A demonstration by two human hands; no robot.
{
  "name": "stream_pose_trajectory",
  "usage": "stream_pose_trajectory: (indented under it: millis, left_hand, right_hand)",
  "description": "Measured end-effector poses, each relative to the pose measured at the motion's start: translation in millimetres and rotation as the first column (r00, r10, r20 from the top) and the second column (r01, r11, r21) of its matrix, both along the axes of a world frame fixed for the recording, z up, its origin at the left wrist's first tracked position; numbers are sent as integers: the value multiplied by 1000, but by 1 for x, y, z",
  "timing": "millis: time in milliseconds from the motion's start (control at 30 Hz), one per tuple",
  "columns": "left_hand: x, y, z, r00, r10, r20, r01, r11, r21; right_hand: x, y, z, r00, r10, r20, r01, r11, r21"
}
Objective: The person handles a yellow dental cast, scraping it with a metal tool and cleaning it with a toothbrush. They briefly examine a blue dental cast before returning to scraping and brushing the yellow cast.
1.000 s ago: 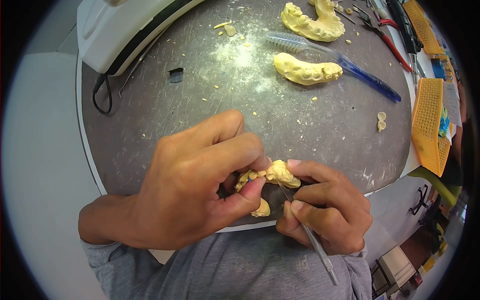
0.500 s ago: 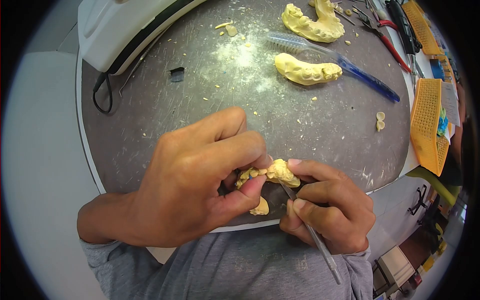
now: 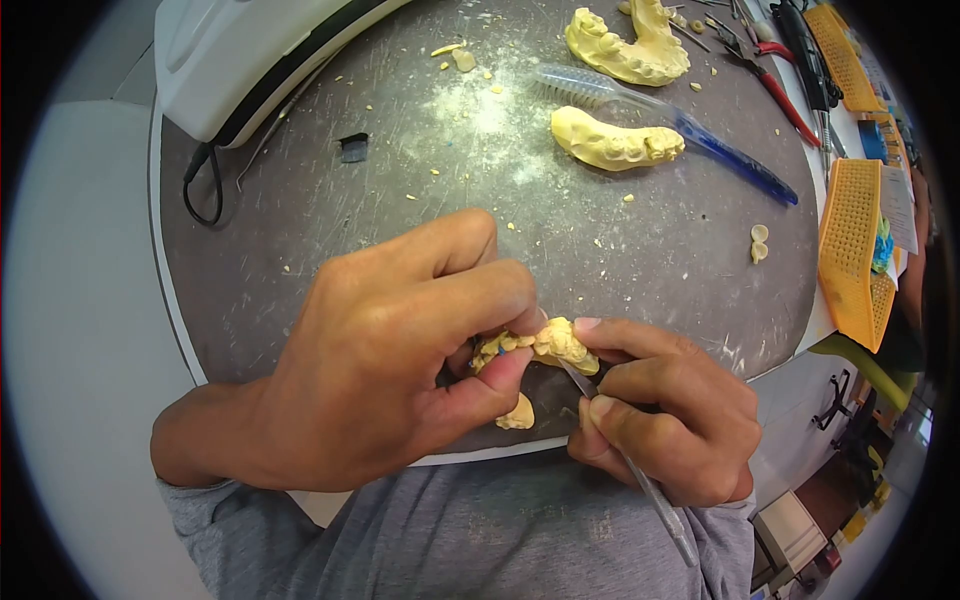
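Note:
My left hand [image 3: 385, 360] pinches a yellow plaster dental cast [image 3: 545, 345] between thumb and fingers, just above the near edge of the dark round worktable [image 3: 330, 230]. A little blue shows on the cast near my thumb. My right hand [image 3: 670, 415] steadies the cast with its index fingertip and grips a thin metal carving tool [image 3: 640, 475], whose tip meets the underside of the cast. The tool's handle runs down to the right, over my grey shirt.
Two more yellow casts [image 3: 612, 143] [image 3: 630, 45] lie at the back beside a blue toothbrush [image 3: 690, 128]. Red-handled pliers [image 3: 780, 85] and orange perforated trays [image 3: 855, 250] sit at the right. A white machine [image 3: 250, 55] with a black cord stands back left. Plaster crumbs dot the table.
My right hand and the tool have shifted slightly down and right along the cast. My left hand keeps its hold.

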State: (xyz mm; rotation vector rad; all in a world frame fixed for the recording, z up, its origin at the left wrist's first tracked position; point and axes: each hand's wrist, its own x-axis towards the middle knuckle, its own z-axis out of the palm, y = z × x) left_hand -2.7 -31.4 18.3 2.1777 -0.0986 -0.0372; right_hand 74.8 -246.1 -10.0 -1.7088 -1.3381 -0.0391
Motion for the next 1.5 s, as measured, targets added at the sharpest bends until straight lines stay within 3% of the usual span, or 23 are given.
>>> stream_pose_trajectory:
  millis: [233, 433, 733, 800, 900, 1500]
  left_hand:
    - [0, 0, -1, 1000, 11, -4, -11, 1000, -25]
    - [2, 1, 2, 999, 4, -37, -6, 999, -44]
    - [1, 0, 2, 999, 17, -48, -20, 998, -63]
    - [2, -1, 2, 999, 15, -47, -18, 998, -65]
    - [2, 0, 3, 999, 16, -46, -19, 997, -70]
    - [2, -1, 2, 999, 21, -42, -24, 997, -69]
  right_hand:
    - [4, 1, 2, 999, 39, 25, -39, 999, -10]
    - [3, -1, 4, 997, 33, -73, -31, 999, 23]
    - [2, 1, 7, 1000, 9, -29, -10, 999, -41]
    - [2, -3, 8, 996, 21, -86, -27, 997, -72]
    - [-4, 0, -2, 995, -84, -57, 86, 996, 38]
    - [-1, 3, 3, 999, -45, 2, 45, 999, -25]
